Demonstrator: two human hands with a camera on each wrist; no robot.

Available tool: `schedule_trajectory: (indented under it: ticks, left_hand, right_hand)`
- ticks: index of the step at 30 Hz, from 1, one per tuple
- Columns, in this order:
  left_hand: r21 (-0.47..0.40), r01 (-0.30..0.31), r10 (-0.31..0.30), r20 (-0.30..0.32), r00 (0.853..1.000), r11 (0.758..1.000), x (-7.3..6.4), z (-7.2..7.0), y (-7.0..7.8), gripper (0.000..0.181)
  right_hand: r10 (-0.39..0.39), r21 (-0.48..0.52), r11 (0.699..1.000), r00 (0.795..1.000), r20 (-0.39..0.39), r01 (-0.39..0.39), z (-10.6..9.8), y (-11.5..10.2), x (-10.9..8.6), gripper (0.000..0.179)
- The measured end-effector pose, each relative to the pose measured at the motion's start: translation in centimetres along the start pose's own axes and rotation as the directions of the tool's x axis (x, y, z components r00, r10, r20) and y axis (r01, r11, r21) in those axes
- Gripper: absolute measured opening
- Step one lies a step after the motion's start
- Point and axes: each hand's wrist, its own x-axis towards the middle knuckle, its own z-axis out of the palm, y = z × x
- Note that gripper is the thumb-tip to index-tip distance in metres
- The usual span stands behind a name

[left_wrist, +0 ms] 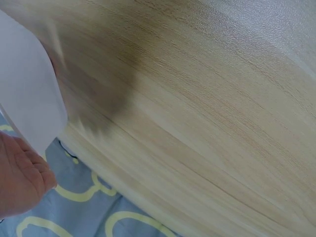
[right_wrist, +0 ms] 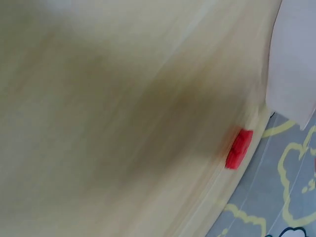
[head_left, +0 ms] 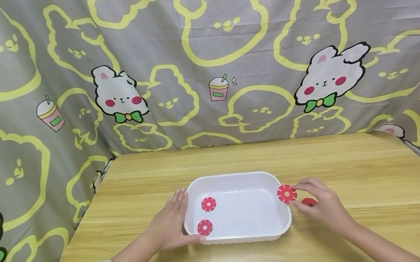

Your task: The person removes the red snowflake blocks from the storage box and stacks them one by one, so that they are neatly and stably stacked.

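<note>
Inside the white tray [head_left: 240,213] lie two separate red notched discs [head_left: 204,204].

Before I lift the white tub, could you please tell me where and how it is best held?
The white tub is probably best held at its two short end walls, coming in from left and right: it is longer than wide and stands upright. The left hand grips its left end; the right hand pinches a red disc.

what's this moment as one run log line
left hand: against tub, left end | right hand: pinches red disc at tub's right rim | inside tub: two red discs | on table: red piece near right hand
</note>
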Motion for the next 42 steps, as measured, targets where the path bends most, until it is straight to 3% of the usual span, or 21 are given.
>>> schedule_trajectory:
  ticks: [13, 18, 24, 30, 37, 42]
  left_hand:
    - [-0.009, 0.013, -0.013, 0.0, 1.0, 1.0, 0.0, 0.0, -0.1, 0.115]
    - [-0.011, 0.012, -0.012, -0.002, 1.0, 1.0, 0.1, 0.1, -0.2, 0.115]
    - [-0.018, 0.011, -0.011, -0.004, 1.0, 1.0, 0.1, 0.1, -0.2, 0.115]
    - [-0.012, 0.002, -0.002, -0.01, 1.0, 1.0, 0.0, 0.1, -0.2, 0.114]
    - [-0.017, 0.013, -0.013, -0.004, 1.0, 1.0, -0.1, 0.2, -0.3, 0.116]
    - [-0.03, 0.016, -0.016, -0.005, 1.0, 0.999, -0.1, 0.1, -0.2, 0.116]
  right_hand:
    - [0.008, -0.041, 0.999, 1.0, -0.029, -0.01, -1.9, 1.5, -1.5, 0.045]
    - [0.095, -0.069, 0.993, 0.995, -0.019, -0.096, -2.5, 2.2, -2.4, 0.041]
    - [0.248, -0.074, 0.966, 0.968, 0.025, -0.246, -2.7, 3.1, -3.7, 0.034]
    - [0.302, -0.053, 0.953, 0.95, 0.074, -0.299, -2.6, 4.1, -4.4, 0.031]
    - [0.393, 0.016, 0.916, 0.906, 0.156, -0.4, -2.3, 4.9, -5.0, 0.025]
    - [0.425, 0.02, 0.901, 0.89, 0.164, -0.433, -2.1, 5.1, -5.1, 0.024]
